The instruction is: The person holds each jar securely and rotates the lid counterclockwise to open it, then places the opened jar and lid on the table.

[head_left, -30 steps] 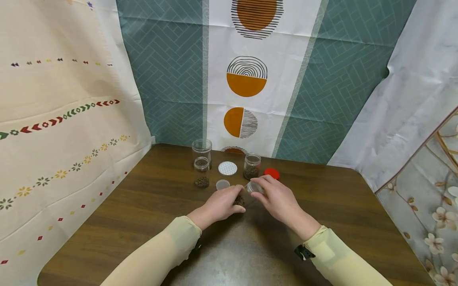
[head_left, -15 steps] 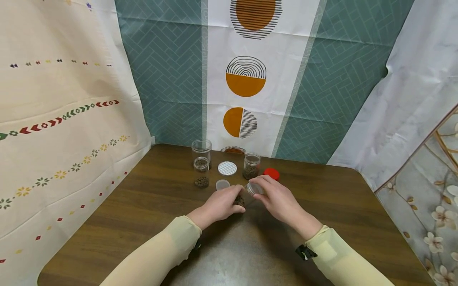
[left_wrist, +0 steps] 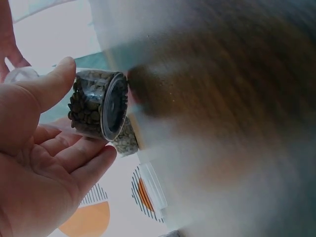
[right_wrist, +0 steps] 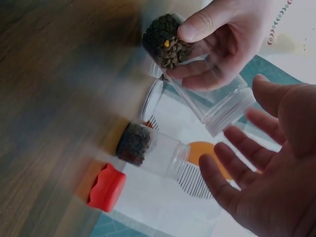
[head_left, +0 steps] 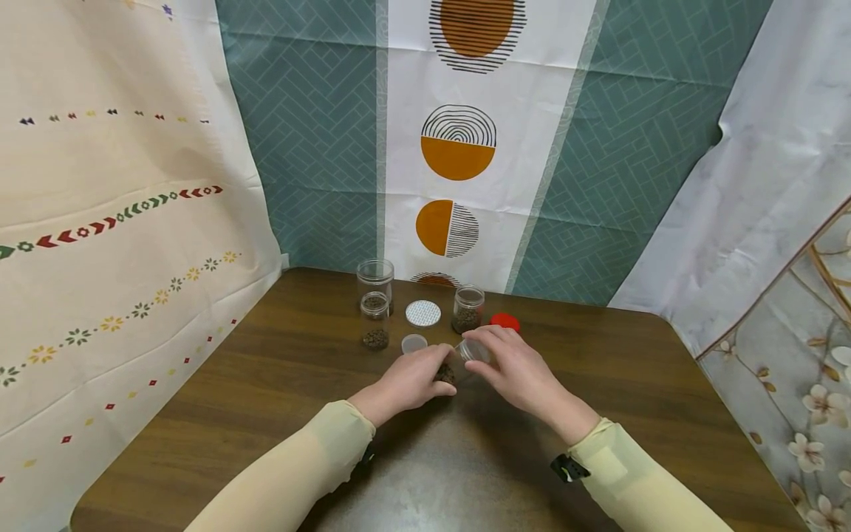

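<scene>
My left hand [head_left: 408,377] grips the lower part of a clear plastic jar [left_wrist: 96,101], its thumb on one side and fingers on the other. Dark brown kernels fill the jar's bottom, with one small yellow piece among them in the right wrist view. The jar leans, its top pointing toward my right hand [head_left: 515,362]. That hand's thumb and fingertips reach around the clear ribbed lid [right_wrist: 229,111] at the jar's top. Just beyond my left hand lies a small translucent lid [head_left: 414,343].
Behind the hands stand a tall narrow jar [head_left: 375,321], a wider jar [head_left: 375,272] and a third jar [head_left: 467,310], each with dark contents low inside. A white patterned lid [head_left: 423,313] and a red scalloped lid [right_wrist: 106,187] lie among them on the wooden table [head_left: 598,384].
My right thumb and fingers shift slightly around the jar's lid. The left hand keeps its grip in the same place, and the other jars and lids stay put.
</scene>
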Motion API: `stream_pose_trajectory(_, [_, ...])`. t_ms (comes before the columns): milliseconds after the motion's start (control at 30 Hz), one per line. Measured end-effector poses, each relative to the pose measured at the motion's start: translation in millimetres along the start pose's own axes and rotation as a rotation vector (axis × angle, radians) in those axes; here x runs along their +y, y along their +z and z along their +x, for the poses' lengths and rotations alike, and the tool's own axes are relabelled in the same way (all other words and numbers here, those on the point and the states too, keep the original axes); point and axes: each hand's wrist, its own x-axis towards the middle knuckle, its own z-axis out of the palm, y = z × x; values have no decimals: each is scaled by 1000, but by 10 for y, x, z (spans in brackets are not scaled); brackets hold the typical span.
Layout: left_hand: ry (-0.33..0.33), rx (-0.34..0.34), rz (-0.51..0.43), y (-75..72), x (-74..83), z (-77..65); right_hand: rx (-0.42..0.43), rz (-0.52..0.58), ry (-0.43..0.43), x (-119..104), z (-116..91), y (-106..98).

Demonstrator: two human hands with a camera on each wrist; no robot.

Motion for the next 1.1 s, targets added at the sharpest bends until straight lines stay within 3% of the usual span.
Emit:
stream_pose_trajectory(333, [8,-3,12,-5,19,10,-4,-57,90,-39,22,10])
stream_pose_trajectory(933, [21,28,26,2,21,-5,3,-17,-40,-10,-3,-6])
stream_pose_trajectory(1100, [27,37,21,-1,17,-10,-5,-10,-40,1,1,-17])
